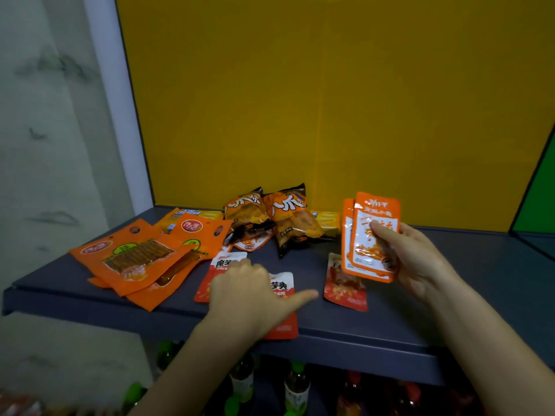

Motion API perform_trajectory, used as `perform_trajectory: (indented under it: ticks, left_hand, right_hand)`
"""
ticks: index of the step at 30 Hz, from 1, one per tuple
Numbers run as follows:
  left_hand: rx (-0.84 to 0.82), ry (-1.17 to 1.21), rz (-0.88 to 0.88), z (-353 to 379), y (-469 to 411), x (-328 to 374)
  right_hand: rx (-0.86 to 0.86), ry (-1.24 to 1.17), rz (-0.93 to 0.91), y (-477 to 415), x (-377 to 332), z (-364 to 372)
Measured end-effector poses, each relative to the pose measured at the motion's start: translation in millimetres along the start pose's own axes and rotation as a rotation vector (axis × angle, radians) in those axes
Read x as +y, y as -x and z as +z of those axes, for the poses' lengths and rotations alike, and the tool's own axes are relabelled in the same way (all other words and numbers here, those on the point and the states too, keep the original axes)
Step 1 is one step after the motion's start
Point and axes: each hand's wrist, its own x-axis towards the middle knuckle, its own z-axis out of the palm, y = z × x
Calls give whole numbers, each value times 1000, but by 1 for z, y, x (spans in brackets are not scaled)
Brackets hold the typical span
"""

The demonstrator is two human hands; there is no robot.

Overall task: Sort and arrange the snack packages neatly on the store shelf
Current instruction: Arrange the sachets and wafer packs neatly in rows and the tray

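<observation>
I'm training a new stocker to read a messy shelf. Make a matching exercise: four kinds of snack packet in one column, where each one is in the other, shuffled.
1. small orange-and-white flat sachets
2. large flat orange window pouches
3. puffy black-and-orange crinkled bags
4. red-and-white flat sachets with black characters

A. under the left hand
B. at the back, by the yellow panel
C. held up in the right hand
D. overlapping at the left end of the dark shelf

Pairs: 1-C, 2-D, 3-B, 4-A
</observation>
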Motion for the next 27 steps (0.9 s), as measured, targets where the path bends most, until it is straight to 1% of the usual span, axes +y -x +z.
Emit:
perform_trajectory:
  ticks: [2,3,5,8,10,12,13,16,17,18,19,21,22,25,26,27]
  left_hand:
    - [-20,-31,9,8,3,4]
    - [-9,-9,23,11,2,5]
    - [2,98,48,16,-4,2]
    - [-99,349,15,18,-15,-3]
    - [-133,408,15,14,-17,-5]
    - [-115,459,49,6,-18,-9]
    - [-117,576,54,2,-18,-10]
    - [-189,1157,64,-12,-22,6]
    - [-213,1263,63,-12,-25,18]
    - [-237,1309,65,-9,-29,33]
    - [-254,1296,76,-3,-33,48]
    - [-253,1170,99,13,-45,76]
    - [-225,1067,109,22,-52,86]
    - [-93,573,118,38,-68,99]
    - [-82,470,97,40,-69,101]
    - [-77,428,76,40,-69,103]
  right_hand:
    - [8,27,-5,2,-2,-5]
    - [9,40,-8,3,-3,-7]
    - [13,60,-17,5,-3,-12]
    - [28,69,-30,7,-3,-19]
    - [38,80,-30,8,-4,-24]
    - [52,93,-33,9,-5,-32]
    - [61,96,-34,10,-6,-36]
    - [89,92,-29,11,-9,-49]
    - [93,88,-21,12,-9,-52]
    - [98,86,-14,12,-9,-55]
    - [101,85,-7,12,-9,-57]
    - [107,87,1,14,-8,-61]
    - [112,89,4,14,-8,-63]
    - [129,83,10,16,-8,-73]
    - [137,82,13,16,-8,-77]
    - [143,84,17,16,-8,-80]
